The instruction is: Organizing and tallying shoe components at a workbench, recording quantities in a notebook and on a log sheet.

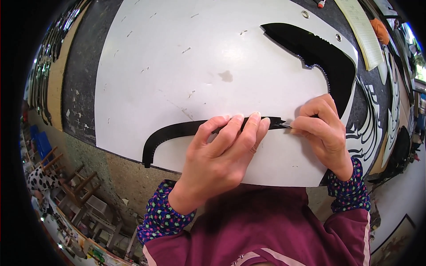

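Observation:
A narrow black curved blade (171, 132) lies on the white board (146, 84), its hooked end towards the near left. My left hand (222, 153) is closed over its straight stretch, with the bent fingertips lined up along it. At the right end of this piece, my right hand (321, 131) pinches a small pointed metal tool (286, 126) whose tip meets the black end. Most of that tool is hidden in my fingers, so its exact kind does not show. Beyond my right hand lies a larger black curved blade (335, 62) with a toothed inner edge.
Metal eyelets (305, 14) sit near the board's far right corner. Paper sheets (361, 33) lie at the far right, beside white cut-out sheets with curved shapes (368, 124). Many dark blades (44, 75) line the left edge. Wooden stools (80, 188) stand below left.

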Available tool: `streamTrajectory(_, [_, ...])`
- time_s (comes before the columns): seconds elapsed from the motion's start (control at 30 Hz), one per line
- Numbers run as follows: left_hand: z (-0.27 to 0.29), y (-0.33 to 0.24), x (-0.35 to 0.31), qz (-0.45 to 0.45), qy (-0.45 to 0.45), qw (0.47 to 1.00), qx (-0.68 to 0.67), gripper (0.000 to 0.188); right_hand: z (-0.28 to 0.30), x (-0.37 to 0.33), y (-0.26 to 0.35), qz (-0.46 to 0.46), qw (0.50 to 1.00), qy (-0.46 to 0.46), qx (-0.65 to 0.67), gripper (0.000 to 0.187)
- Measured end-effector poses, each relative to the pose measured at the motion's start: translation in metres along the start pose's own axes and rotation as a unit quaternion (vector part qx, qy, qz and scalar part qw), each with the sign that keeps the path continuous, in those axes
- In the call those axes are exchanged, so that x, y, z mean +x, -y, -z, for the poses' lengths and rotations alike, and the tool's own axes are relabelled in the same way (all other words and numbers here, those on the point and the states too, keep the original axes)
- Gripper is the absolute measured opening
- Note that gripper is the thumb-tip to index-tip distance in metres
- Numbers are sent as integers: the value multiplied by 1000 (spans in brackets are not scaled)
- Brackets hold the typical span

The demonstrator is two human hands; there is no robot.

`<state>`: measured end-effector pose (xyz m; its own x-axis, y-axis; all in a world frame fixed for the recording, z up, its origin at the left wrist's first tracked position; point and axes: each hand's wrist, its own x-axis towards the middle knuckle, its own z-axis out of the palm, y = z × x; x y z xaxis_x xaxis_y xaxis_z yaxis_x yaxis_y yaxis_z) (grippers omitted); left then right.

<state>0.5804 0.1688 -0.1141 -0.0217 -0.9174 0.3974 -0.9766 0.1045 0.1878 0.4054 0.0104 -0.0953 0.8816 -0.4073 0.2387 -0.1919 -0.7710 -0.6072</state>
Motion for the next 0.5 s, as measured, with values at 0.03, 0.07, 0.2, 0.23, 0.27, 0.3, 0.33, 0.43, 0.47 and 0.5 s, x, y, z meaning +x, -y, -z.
streamTrajectory(0.03, [0, 0, 0, 0, 0, 1000, 0, 34, 0, 0, 0, 1, 1000, 2, -3, 25])
streamTrajectory(0.07, [0, 0, 0, 0, 1, 1000, -1, 34, 0, 0, 0, 1, 1000, 3, -3, 25])
streamTrajectory(0.2, [0, 0, -1, 1, 1, 1000, -1, 34, -1, 1, 0, 1, 1000, -2, -5, 20])
streamTrajectory(0.23, [0, 0, -1, 1, 1, 1000, -1, 34, -2, 1, 0, -5, 1000, -1, -4, 19])
streamTrajectory(0.27, [-1, 0, -1, 0, 0, 1000, -2, 34, -1, 2, 0, -5, 1000, -1, -3, 19])
streamTrajectory(0.3, [-1, 0, -1, 0, -1, 1000, -3, 34, -1, 2, 0, -5, 1000, 3, -6, 19])
streamTrajectory(0.33, [-1, 0, -1, 0, -1, 1000, -3, 34, 0, 2, 0, -5, 1000, 7, -9, 19])
streamTrajectory(0.43, [0, 0, -2, 2, 1, 1000, -6, 34, -1, 1, 1, 4, 1000, 7, -13, 19])
streamTrajectory(0.47, [0, 0, -2, 1, 1, 1000, -6, 34, 0, 1, 0, 5, 1000, 7, -12, 19])
streamTrajectory(0.5, [0, 0, -1, 0, 1, 1000, -7, 34, 0, 1, 0, 8, 1000, 9, -13, 19])
